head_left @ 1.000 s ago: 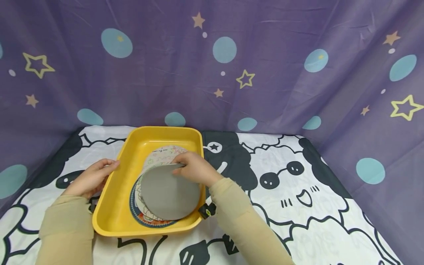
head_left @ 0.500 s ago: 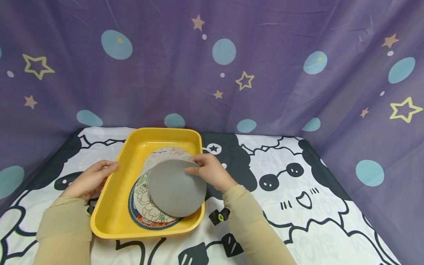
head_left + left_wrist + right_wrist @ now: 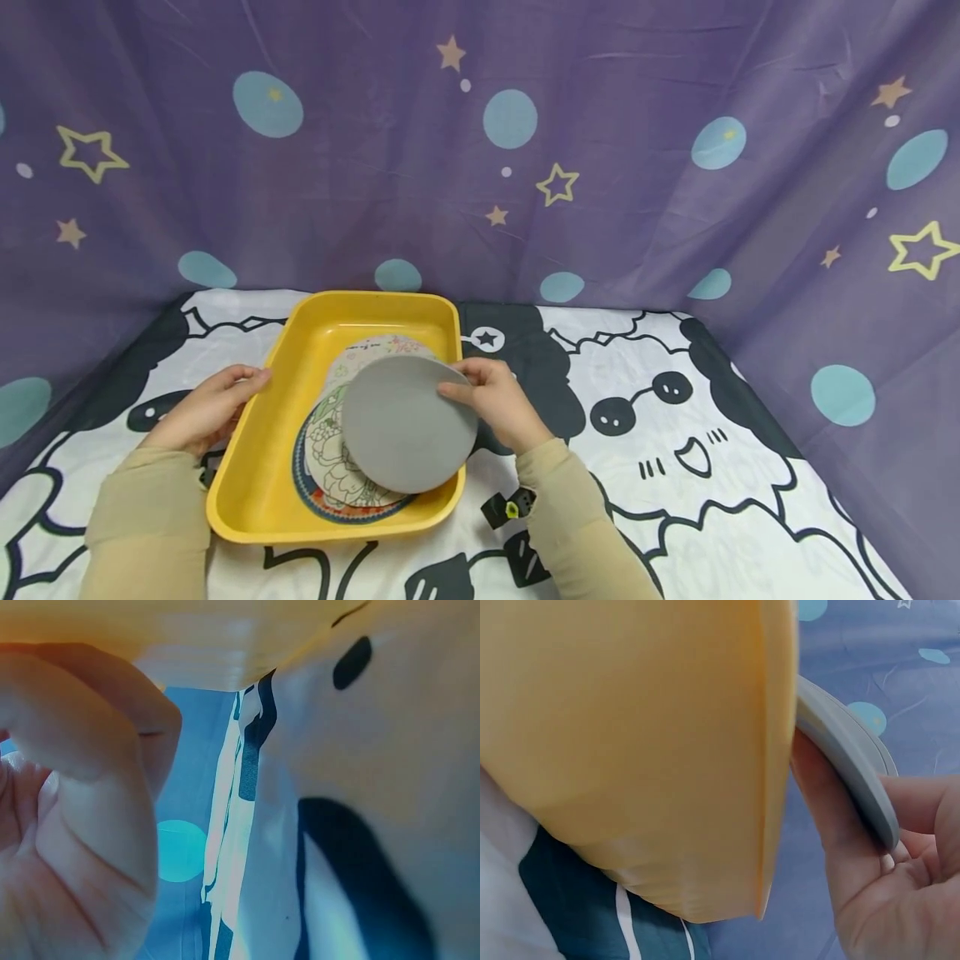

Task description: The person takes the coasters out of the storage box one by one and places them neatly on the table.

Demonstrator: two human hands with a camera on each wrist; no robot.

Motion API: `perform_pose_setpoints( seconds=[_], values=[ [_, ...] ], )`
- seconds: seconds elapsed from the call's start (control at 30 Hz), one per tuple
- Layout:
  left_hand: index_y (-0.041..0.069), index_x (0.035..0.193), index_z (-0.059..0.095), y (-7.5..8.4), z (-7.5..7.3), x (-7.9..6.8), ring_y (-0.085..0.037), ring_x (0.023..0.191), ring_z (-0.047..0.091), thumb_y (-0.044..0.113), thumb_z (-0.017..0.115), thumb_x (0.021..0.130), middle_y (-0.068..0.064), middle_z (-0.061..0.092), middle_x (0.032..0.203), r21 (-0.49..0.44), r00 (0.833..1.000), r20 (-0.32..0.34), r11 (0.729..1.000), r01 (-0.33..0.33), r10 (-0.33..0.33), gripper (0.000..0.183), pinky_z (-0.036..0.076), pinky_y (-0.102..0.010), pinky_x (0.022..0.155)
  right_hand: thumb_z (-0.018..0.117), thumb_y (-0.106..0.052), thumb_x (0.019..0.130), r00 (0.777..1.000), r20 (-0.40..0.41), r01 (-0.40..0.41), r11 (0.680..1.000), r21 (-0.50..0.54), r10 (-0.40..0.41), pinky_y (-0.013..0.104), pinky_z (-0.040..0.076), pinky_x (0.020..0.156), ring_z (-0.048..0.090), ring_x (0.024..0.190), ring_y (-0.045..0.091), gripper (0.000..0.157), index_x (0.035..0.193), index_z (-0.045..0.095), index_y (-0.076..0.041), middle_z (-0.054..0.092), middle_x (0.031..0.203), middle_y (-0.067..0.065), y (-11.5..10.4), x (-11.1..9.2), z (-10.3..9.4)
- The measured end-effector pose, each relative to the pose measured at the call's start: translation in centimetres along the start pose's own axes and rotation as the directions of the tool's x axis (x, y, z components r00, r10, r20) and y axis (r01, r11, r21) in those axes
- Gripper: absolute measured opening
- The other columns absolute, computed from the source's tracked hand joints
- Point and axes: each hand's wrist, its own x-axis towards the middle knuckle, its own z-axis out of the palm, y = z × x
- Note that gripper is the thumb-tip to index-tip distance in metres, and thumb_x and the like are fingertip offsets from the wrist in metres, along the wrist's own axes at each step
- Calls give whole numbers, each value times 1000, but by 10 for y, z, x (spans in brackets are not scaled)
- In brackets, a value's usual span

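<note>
A yellow plastic tray [image 3: 255, 467] sits left of centre in the head view. My left hand [image 3: 210, 406] holds its left rim, thumb on top; in the left wrist view that hand's fingers [image 3: 112, 682] curl beneath the tray. My right hand [image 3: 498, 398] pinches a round grey mat [image 3: 405, 429] at its upper right edge, thumb on the face. The mat is held tilted above other round mats and overlaps the tray's right rim. Under it show a flower-patterned mat [image 3: 324, 454], a blue-bordered mat [image 3: 303, 492] and a pale printed mat [image 3: 360, 354], partly covered.
The tray stands on a white cloth [image 3: 675, 542] with black cartoon sheep. A purple curtain [image 3: 637, 233] with stars and blue dots hangs behind and along both sides.
My right hand has drawn the grey mat to the right, uncovering more of the flower-patterned mat. The left hand stays on the tray rim.
</note>
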Motion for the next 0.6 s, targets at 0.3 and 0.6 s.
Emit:
perform_pose_setpoints(
  seconds=[0.3,0.6],
  values=[
    [-4,131,31,-1,0,0,-11,80,68,48,40,105,1,65,94,-4,1000,6,1000,-9,9,59,58,-33,70,69,-3,89,1000,-25,-16,994,107,19,32,59,67,71,72,12,24,111,67,7,76,86,7,10,-2,-3],
    [-4,130,32,0,0,1,-10,79,67,48,40,105,2,64,94,5,1000,2,1000,-13,13,58,58,-33,69,68,-4,90,999,1,-32,982,186,33,30,58,65,71,70,11,25,113,66,6,75,81,-3,13,-2,-5]
  ],
)
